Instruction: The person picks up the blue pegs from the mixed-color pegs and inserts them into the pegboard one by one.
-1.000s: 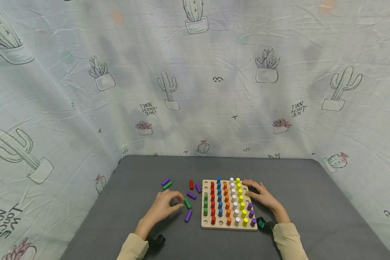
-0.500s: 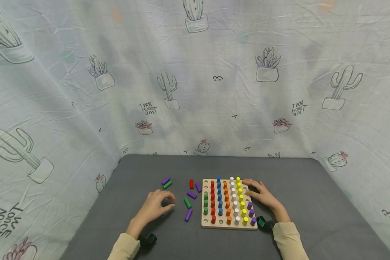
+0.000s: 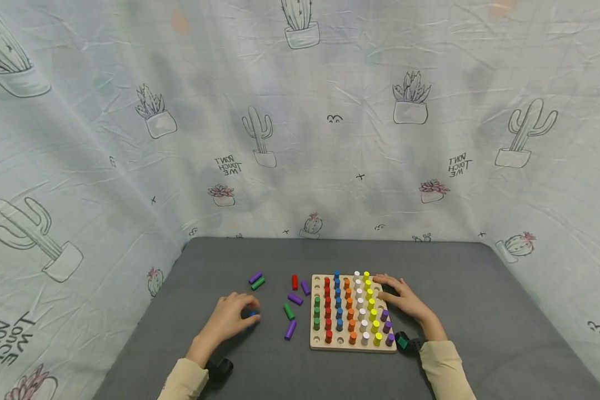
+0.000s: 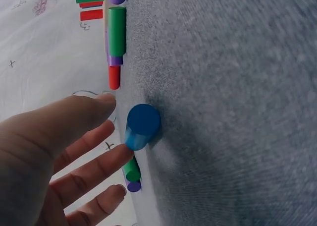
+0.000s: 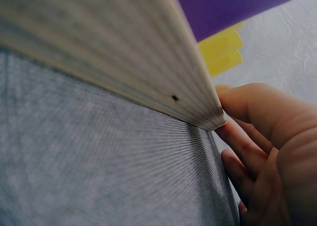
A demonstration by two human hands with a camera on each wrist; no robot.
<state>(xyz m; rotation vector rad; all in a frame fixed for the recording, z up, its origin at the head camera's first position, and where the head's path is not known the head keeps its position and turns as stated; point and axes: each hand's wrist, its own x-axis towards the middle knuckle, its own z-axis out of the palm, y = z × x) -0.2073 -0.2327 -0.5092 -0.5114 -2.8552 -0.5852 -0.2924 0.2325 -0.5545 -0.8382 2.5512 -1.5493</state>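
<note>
My left hand [image 3: 230, 318] is low over the table on the left, thumb and fingers spread beside a blue peg [image 4: 143, 119]. In the left wrist view the peg lies end-on just past the fingertips, with a gap between it and the thumb. The wooden pegboard [image 3: 350, 348] bears rows of green, red, blue, orange, white, yellow and purple pegs, with some bare holes. My right hand [image 3: 405, 303] rests at the board's far right corner. In the right wrist view its extended thumb and forefinger touch the edge of the board.
Between left hand and board lie loose pegs: a red peg [image 3: 294, 282], a green peg [image 3: 289, 311] and several purple ones, such as a purple peg [image 3: 290, 330]. Farther back left, another green peg [image 3: 258, 283] lies against a purple peg [image 3: 255, 277]. A patterned cloth [image 3: 300, 139] surrounds the grey table.
My left hand has moved left, away from the green peg near the board, to the blue peg, which has come into view. The right hand and the board have stayed put.
</note>
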